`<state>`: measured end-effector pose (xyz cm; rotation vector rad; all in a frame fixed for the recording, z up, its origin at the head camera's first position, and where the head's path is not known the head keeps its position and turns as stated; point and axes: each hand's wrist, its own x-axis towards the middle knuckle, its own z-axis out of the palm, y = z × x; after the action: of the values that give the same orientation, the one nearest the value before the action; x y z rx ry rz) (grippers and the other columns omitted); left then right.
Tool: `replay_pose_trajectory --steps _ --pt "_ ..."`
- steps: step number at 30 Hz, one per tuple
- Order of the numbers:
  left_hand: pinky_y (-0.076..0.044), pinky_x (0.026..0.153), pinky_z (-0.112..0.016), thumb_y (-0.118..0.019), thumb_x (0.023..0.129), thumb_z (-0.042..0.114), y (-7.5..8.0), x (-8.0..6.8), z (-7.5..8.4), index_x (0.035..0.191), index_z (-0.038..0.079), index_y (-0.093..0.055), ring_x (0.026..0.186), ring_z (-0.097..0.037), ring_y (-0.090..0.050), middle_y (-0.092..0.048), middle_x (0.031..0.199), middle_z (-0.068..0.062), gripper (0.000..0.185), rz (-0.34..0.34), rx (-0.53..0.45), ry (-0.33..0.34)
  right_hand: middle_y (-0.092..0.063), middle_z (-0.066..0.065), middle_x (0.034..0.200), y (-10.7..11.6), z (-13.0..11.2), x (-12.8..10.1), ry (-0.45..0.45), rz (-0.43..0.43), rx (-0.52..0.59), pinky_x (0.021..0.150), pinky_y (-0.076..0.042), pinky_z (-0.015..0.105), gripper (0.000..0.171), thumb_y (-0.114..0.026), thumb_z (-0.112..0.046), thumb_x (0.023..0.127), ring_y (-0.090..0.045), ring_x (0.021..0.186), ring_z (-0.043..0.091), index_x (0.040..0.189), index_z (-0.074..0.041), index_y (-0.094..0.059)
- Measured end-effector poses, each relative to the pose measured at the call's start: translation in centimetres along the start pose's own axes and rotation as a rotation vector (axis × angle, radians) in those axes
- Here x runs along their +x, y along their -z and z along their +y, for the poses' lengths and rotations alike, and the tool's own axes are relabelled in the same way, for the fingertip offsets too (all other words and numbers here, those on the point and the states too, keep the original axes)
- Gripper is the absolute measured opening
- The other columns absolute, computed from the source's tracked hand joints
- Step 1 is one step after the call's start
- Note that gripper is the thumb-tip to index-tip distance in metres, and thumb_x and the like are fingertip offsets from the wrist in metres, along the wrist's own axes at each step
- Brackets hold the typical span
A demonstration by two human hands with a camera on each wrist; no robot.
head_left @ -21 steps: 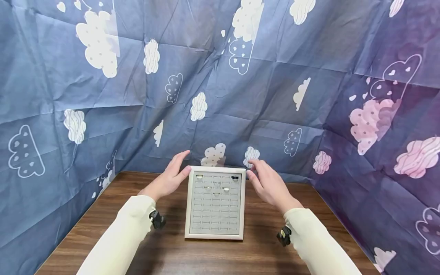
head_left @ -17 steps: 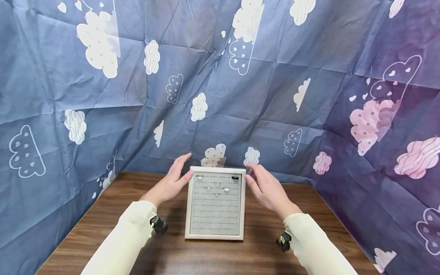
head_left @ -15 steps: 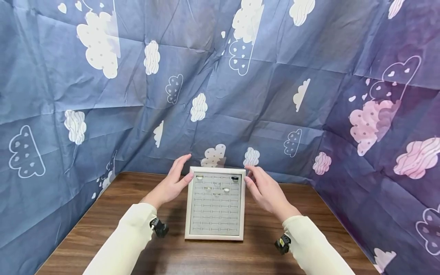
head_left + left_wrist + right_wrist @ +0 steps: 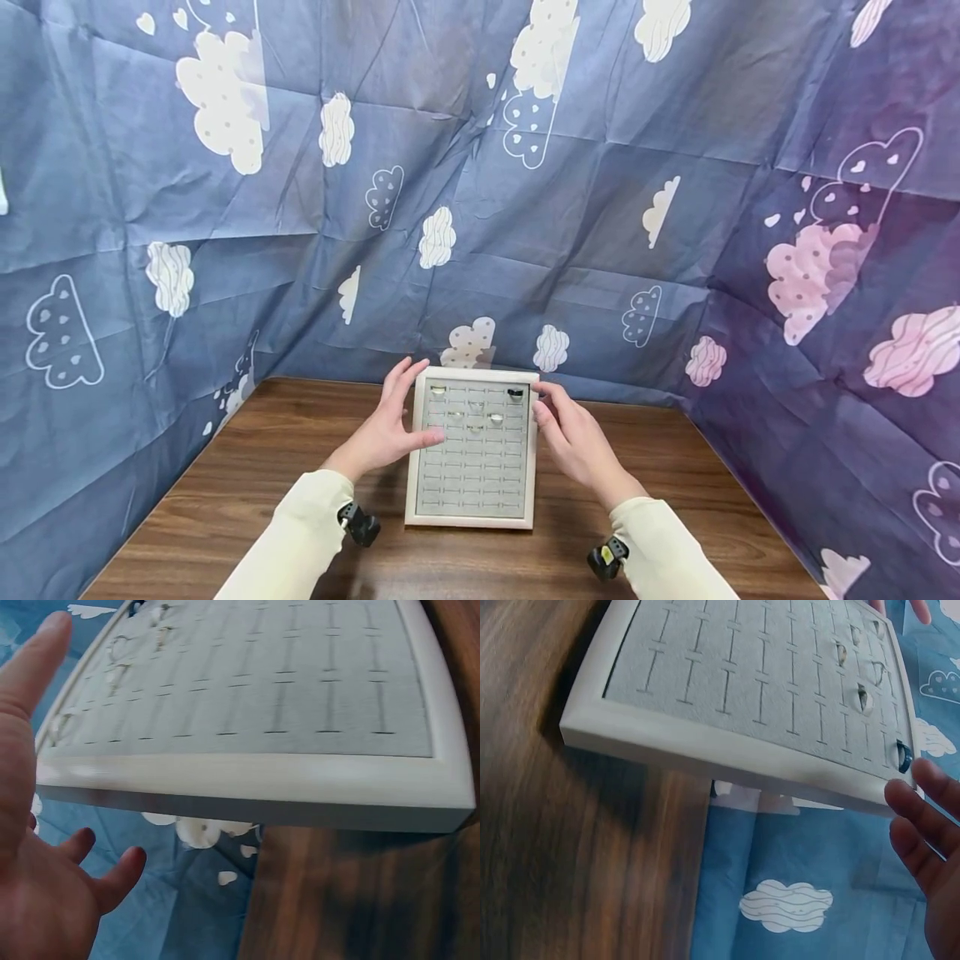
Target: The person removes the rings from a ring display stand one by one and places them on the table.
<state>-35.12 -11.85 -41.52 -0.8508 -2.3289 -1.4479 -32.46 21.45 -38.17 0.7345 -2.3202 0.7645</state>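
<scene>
A ring display board (image 4: 472, 522) with a pale frame and grey slotted face stands leaning back on the table. Several rings sit in its upper slots, among them a black ring (image 4: 514, 393) at top right, a gold-toned ring (image 4: 438, 390) at top left and a silvery ring (image 4: 865, 699). My left hand (image 4: 386, 429) is spread at the board's left side, thumb in front of the face, fingers near the upper left corner. My right hand (image 4: 577, 437) is at the upper right edge, fingers slightly bent; whether the fingertips touch the frame I cannot tell.
The brown wooden table (image 4: 225, 500) extends around the board. A blue cloud-patterned cloth (image 4: 487, 208) hangs behind and along both sides. Black wrist cameras, such as the left wrist camera (image 4: 360, 525), sit at each cuff.
My left hand has shifted right and its thumb has come down in front of the board's face. My right hand has moved slightly lower along the right edge. The board stays in place.
</scene>
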Motion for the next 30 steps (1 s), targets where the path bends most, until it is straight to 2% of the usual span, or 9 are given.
replay_pose_trajectory --steps 4,8,14,19,23,30 --pt "-0.058 0.102 -0.057 -0.094 0.085 0.023 -0.7 -0.1 -0.6 0.171 0.025 -0.022 0.154 -0.050 -0.038 -0.007 0.177 -0.019 0.112 -0.023 -0.029 0.021 -0.071 0.004 0.092 -0.6 -0.1 -0.2 -0.026 -0.007 0.062 0.078 -0.056 0.033 0.030 -0.053 -0.017 0.113 -0.064 0.080 0.008 0.140 -0.005 -0.060" --pt "-0.061 0.095 -0.043 -0.094 0.085 0.019 -1.3 -0.1 -1.1 0.172 0.025 -0.019 0.133 -0.044 -0.059 -0.025 0.167 -0.020 0.115 -0.050 -0.050 0.063 -0.071 0.005 0.089 -1.0 -0.2 -0.3 -0.052 -0.018 0.120 0.074 -0.057 0.029 0.030 -0.051 -0.017 0.115 -0.064 0.074 0.005 0.140 -0.004 -0.059" --pt "-0.052 0.110 -0.045 -0.093 0.087 0.017 -2.1 -0.3 -2.2 0.174 0.029 -0.009 0.121 -0.023 -0.068 -0.050 0.153 -0.017 0.122 -0.071 -0.012 0.102 -0.070 0.007 0.088 -1.6 -0.1 -0.5 -0.097 -0.033 0.186 0.071 -0.057 0.027 0.030 -0.051 -0.018 0.115 -0.063 0.070 0.004 0.141 -0.004 -0.058" --pt "-0.055 0.108 -0.045 -0.092 0.088 0.015 -2.7 -0.4 -2.9 0.174 0.026 -0.001 0.109 -0.020 -0.077 -0.073 0.134 -0.014 0.126 -0.085 -0.034 0.072 -0.066 -0.001 0.086 -2.2 0.0 -0.4 -0.121 -0.021 0.155 0.067 -0.051 0.024 0.031 -0.058 -0.019 0.112 -0.058 0.070 0.004 0.141 -0.007 -0.059" --pt "-0.055 0.108 -0.044 -0.093 0.087 0.016 -3.0 -0.4 -3.1 0.173 0.027 0.001 0.107 -0.019 -0.078 -0.075 0.133 -0.013 0.128 -0.082 -0.034 0.063 -0.063 -0.004 0.082 -2.6 -0.2 0.0 -0.137 0.007 0.109 0.065 -0.047 0.024 0.033 -0.065 -0.014 0.107 -0.053 0.069 0.002 0.139 -0.008 -0.062" --pt "-0.058 0.104 -0.041 -0.092 0.087 0.015 -3.5 -0.5 -3.3 0.173 0.030 0.005 0.105 -0.020 -0.079 -0.075 0.134 -0.015 0.131 -0.087 -0.045 0.070 -0.065 -0.003 0.078 -3.4 -0.4 1.1 -0.199 0.025 0.032 0.064 -0.046 0.027 0.032 -0.069 -0.012 0.103 -0.053 0.066 0.005 0.135 -0.009 -0.064"
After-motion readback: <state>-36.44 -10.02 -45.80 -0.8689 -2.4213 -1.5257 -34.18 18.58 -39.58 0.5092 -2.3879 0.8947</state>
